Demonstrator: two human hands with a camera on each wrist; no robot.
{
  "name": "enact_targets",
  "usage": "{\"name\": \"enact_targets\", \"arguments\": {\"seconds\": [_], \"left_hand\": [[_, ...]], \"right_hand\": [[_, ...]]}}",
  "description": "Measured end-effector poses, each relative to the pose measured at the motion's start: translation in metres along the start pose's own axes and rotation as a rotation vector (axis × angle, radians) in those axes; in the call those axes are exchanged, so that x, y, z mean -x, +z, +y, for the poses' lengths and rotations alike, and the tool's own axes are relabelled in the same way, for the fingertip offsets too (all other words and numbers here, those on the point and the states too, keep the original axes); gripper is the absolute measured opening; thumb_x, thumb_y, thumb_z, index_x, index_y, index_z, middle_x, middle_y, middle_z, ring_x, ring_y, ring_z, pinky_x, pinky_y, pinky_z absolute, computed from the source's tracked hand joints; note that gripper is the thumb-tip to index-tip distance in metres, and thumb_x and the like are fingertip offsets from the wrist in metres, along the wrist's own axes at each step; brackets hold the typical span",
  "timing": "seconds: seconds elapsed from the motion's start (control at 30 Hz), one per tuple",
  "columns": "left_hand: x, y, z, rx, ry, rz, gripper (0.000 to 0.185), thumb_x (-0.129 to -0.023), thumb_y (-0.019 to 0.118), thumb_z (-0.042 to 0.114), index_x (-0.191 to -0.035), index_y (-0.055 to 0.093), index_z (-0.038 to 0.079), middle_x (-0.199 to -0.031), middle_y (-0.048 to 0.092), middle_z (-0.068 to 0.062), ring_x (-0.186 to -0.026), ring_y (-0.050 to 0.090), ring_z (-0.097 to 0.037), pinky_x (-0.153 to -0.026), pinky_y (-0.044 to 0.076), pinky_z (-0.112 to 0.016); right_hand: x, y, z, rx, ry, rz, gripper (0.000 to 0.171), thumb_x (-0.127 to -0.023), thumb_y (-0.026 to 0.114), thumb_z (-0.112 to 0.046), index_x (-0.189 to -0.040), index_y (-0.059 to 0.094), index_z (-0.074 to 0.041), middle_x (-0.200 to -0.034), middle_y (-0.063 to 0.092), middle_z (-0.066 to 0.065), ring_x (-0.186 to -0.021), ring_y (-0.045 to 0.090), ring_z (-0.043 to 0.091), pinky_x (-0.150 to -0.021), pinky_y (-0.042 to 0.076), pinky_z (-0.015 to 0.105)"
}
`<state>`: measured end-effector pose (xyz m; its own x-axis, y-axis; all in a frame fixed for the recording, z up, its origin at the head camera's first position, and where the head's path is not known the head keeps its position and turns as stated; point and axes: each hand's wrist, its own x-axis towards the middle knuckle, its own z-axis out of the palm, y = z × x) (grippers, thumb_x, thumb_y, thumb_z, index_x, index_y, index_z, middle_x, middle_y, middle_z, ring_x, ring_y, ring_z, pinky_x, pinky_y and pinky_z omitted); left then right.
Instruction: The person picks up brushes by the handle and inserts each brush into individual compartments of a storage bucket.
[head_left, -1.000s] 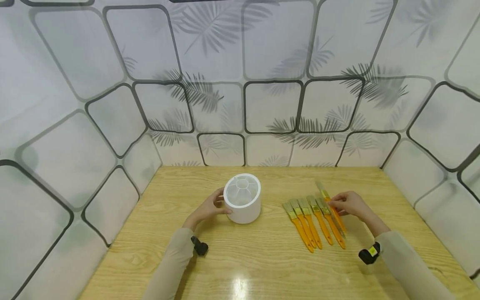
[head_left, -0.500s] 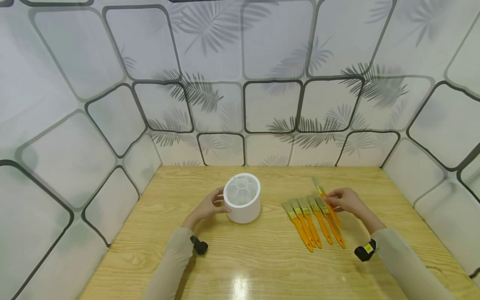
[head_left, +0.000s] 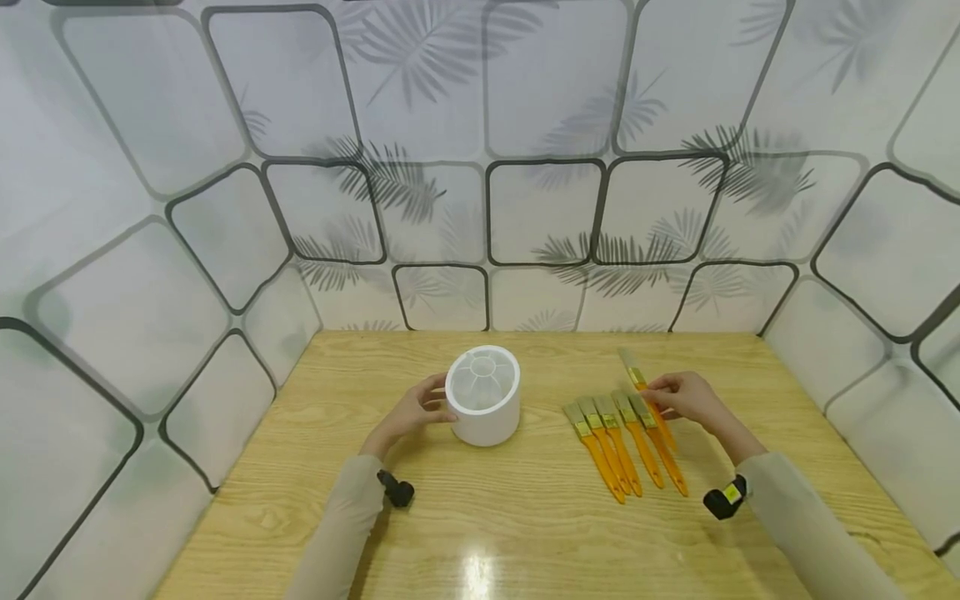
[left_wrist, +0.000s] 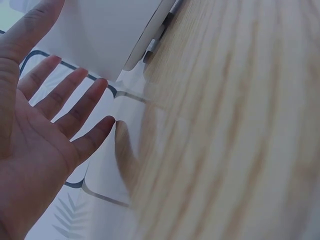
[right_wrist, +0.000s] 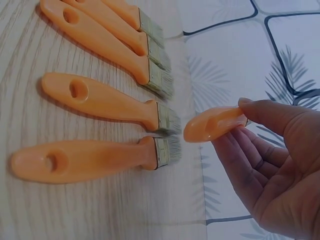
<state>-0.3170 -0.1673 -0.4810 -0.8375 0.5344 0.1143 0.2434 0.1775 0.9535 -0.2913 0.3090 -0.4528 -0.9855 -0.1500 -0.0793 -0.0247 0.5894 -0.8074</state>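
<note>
A white round holder (head_left: 487, 427) with a clear, divided insert stands on the table, tilted at its top rim. Beside its left wall is my left hand (head_left: 415, 412), thumb at the front and fingers toward the back; the left wrist view shows the fingers (left_wrist: 75, 117) spread and fairly straight near the white wall. My right hand (head_left: 686, 397) pinches a flat paintbrush (right_wrist: 212, 125) by its orange handle between thumb and fingertips. That brush is raised off the table, bristles pointing up and away. Several matching paintbrushes (head_left: 606, 458) lie fanned out just left of it.
The wooden table (head_left: 450, 533) meets a patterned fabric backdrop (head_left: 540, 217) at the back and sides. Black wrist cameras sit on both sleeves, the left one (head_left: 397, 490) near the table surface.
My right hand has moved a little left and away from me, carrying the pinched paintbrush up from beside the others. The left hand and holder have stayed in place.
</note>
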Motion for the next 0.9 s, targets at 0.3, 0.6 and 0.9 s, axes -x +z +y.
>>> {"name": "enact_targets", "arguments": {"seconds": [0.3, 0.6, 0.9], "left_hand": [[-0.007, -0.002, -0.026, 0.013, 0.024, 0.025, 0.074, -0.077, 0.073, 0.001, -0.141, 0.035, 0.002, -0.14, 0.039, -0.023, -0.126, 0.039, -0.044, -0.105, 0.033, -0.054], [-0.007, -0.003, -0.029, 0.018, 0.034, 0.038, 0.072, -0.077, 0.076, 0.01, -0.139, 0.039, 0.006, -0.138, 0.044, -0.018, -0.125, 0.043, -0.04, -0.104, 0.037, -0.05], [-0.006, -0.002, -0.025, 0.041, -0.019, 0.031, 0.071, -0.078, 0.074, 0.006, -0.139, 0.039, 0.006, -0.139, 0.043, -0.018, -0.127, 0.04, -0.04, -0.106, 0.034, -0.05]], "right_hand": [[0.0, 0.002, -0.002, -0.001, 0.001, 0.005, 0.05, -0.088, 0.064, -0.03, -0.116, 0.056, 0.011, -0.091, 0.067, 0.014, -0.075, 0.064, 0.019, -0.07, 0.058, 0.041], [-0.002, 0.003, -0.005, -0.006, -0.02, 0.007, 0.053, -0.088, 0.064, -0.033, -0.117, 0.055, 0.011, -0.095, 0.066, 0.017, -0.077, 0.065, 0.02, -0.068, 0.058, 0.037], [-0.003, 0.002, -0.009, -0.035, -0.026, 0.018, 0.051, -0.088, 0.064, -0.033, -0.114, 0.056, 0.01, -0.093, 0.066, 0.016, -0.077, 0.065, 0.02, -0.07, 0.058, 0.039]]}}
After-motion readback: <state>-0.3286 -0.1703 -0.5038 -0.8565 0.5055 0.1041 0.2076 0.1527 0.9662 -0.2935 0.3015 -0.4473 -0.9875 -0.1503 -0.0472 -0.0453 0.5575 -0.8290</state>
